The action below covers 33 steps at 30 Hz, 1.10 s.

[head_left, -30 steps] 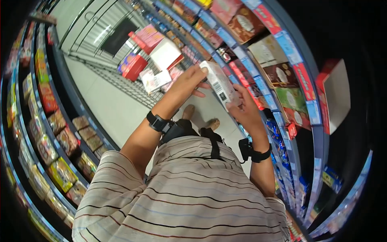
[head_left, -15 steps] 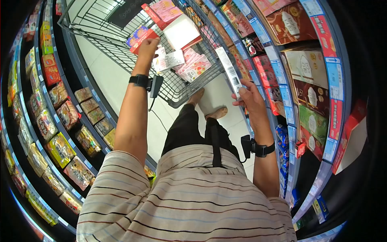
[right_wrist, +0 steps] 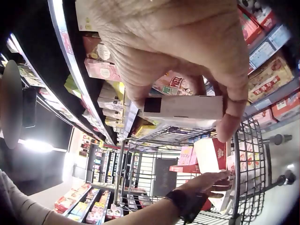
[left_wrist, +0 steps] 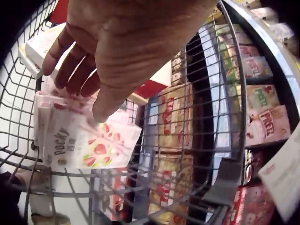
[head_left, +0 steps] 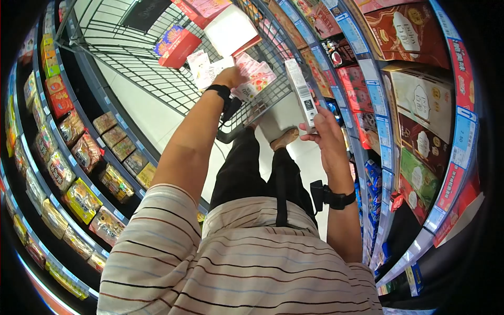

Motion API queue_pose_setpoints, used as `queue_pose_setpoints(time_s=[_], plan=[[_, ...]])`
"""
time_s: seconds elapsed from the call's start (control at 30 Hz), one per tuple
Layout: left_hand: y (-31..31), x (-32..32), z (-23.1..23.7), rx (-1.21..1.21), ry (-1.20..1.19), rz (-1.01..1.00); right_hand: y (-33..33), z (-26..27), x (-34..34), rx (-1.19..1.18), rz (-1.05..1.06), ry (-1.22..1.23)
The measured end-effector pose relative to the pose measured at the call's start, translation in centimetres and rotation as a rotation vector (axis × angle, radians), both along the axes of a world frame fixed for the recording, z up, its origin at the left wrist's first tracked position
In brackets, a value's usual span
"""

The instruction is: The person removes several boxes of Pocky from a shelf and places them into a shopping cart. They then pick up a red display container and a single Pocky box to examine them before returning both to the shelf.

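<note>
My right hand (head_left: 328, 131) grips a slim white box (head_left: 301, 93) by its near end, thumb on one side and fingers on the other. A barcode shows on the box's narrow side. Inside the cart, my left hand (head_left: 229, 77) hangs over pink-and-white Pocky boxes (head_left: 257, 76) with strawberry pictures. In the left wrist view its fingers are loosely bent and hold nothing, and the thumb tip overlaps the top of the front Pocky box (left_wrist: 93, 145). White boxes (head_left: 202, 68) lie beside that hand, partly covered by it.
The wire shopping cart (head_left: 131, 73) also holds a red-and-purple box (head_left: 178, 48) and a large white-topped box (head_left: 231, 30). Shelves of boxed snacks (head_left: 417, 100) rise close on the right. Packaged goods (head_left: 84, 197) line the left shelves.
My left hand has let go of the white box and moved into the cart, first by the red-and-purple box, then over to the Pocky boxes. The right hand keeps holding the white box.
</note>
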<state>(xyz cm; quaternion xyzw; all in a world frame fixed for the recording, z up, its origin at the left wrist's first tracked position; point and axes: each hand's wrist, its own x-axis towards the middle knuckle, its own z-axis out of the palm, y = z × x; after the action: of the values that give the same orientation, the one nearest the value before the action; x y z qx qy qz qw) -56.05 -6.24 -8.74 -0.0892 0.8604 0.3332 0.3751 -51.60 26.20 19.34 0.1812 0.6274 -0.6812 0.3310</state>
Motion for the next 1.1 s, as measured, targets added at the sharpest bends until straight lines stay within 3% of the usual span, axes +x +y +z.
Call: queue_pose_setpoints(time_s=[0.27,0.5,0.6,0.67,0.83,1.0,1.03,1.1], plan=[[2.9,1.9,0.3,-0.199,-0.081,0.012,-0.2,0.0,-0.4,-0.024,-0.013,0.008],[2.4,1.2,3.3,-0.156,0.014,-0.217,1.2,0.8,0.0,-0.06,-0.041,0.016],[1.5,0.7,12.9,0.152,-0.145,0.254,1.9,2.3,0.1,-0.126,-0.069,0.039],[0.1,1.4,15.8,0.302,-0.028,0.405,2.2,3.5,0.1,-0.204,-0.097,0.056],[-0.3,2.9,26.2,0.746,0.083,0.66,3.1,6.5,0.3,-0.375,-0.116,0.115],[0.7,4.3,30.6,1.212,0.106,0.768,4.1,9.4,0.6,-0.593,-0.044,0.132],[0.8,4.3,30.8,1.282,0.1,0.77,4.1,9.6,0.7,-0.479,-0.066,0.164],[1.6,4.3,31.2,1.338,0.141,0.817,3.7,10.8,1.0,-0.024,0.07,0.643]])
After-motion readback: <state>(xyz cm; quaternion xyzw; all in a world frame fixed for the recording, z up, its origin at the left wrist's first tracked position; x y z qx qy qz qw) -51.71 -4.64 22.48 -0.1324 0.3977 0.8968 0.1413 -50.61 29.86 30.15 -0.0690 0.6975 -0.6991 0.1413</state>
